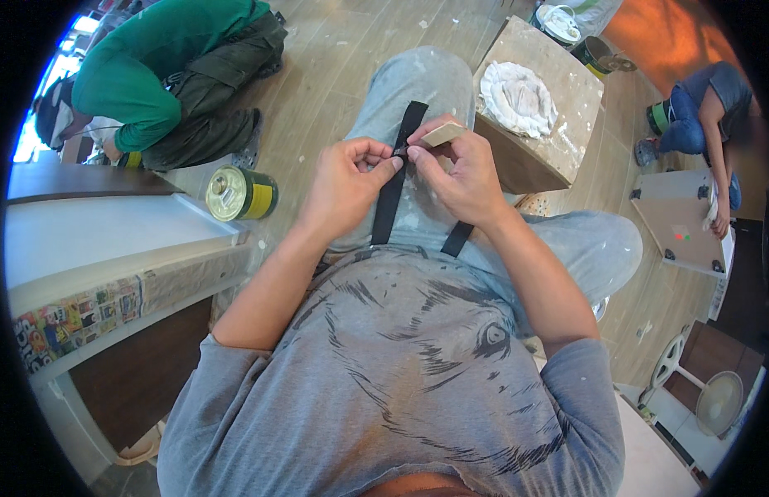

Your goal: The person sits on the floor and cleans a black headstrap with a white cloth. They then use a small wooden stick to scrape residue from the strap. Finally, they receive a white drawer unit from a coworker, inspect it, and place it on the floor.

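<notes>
A black strap [389, 207] lies lengthwise over my grey, paint-spotted trousers. Around a small buckle or joint on it, the fingertips of both my hands meet. My left hand [345, 186] is closed, with thumb and forefinger pinching the strap from the left. From the right, my right hand [467, 178] pinches the same spot. A stiff tan folded piece [443, 132], perhaps sandpaper, is tucked between the fingers of that hand. The exact shape of the buckle is hidden by my fingertips. Another black strap end [457, 238] rests on my lap at the right.
Beyond my right hand stands a paint-stained wooden box [579, 91] with a crumpled white cloth [517, 99] on it. A paint can [256, 199] is on the floor at left, near a newspaper-edged cabinet [111, 306]. Two people crouch nearby, one beside a panel [674, 207].
</notes>
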Tool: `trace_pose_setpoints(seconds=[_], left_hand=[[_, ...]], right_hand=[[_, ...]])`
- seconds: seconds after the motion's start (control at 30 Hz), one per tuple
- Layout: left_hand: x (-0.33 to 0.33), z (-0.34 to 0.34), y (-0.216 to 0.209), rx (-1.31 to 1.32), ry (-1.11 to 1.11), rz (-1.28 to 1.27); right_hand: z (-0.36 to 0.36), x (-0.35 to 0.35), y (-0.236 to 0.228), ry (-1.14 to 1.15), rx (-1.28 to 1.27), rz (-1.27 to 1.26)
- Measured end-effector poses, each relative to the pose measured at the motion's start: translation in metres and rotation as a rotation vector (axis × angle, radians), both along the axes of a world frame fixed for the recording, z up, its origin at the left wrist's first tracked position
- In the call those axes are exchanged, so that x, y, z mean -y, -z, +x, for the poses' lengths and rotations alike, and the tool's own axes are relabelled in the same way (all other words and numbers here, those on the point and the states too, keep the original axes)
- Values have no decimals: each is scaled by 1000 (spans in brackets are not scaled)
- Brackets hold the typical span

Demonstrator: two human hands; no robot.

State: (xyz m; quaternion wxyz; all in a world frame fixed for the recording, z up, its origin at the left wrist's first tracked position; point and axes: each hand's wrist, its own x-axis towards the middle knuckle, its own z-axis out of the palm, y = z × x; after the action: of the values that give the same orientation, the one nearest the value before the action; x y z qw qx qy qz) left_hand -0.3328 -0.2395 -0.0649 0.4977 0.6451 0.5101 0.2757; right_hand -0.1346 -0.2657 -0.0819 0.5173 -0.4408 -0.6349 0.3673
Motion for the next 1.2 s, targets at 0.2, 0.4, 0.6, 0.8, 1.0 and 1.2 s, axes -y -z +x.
trace_pose_setpoints(seconds=[0.2, 0.4, 0.6, 0.8, 1.0, 1.2], left_hand=[[-4, -2, -7, -79, 57, -35], [-5, -5, -7, -81, 95, -53], [-8, -8, -3, -24, 108, -134], [-8, -9, -7, -34, 122, -128], [-10, -10, -2, -11, 136, -157], [-12, -10, 2, 8, 145, -160]], right_hand=[[4, -7, 2, -20, 120, 96], [0, -5, -3, 12, 155, 63], [1, -8, 8, 5, 67, -25], [-3, -7, 0, 22, 140, 22], [-3, -7, -7, 8, 200, 49], [-4, -8, -4, 20, 147, 94]])
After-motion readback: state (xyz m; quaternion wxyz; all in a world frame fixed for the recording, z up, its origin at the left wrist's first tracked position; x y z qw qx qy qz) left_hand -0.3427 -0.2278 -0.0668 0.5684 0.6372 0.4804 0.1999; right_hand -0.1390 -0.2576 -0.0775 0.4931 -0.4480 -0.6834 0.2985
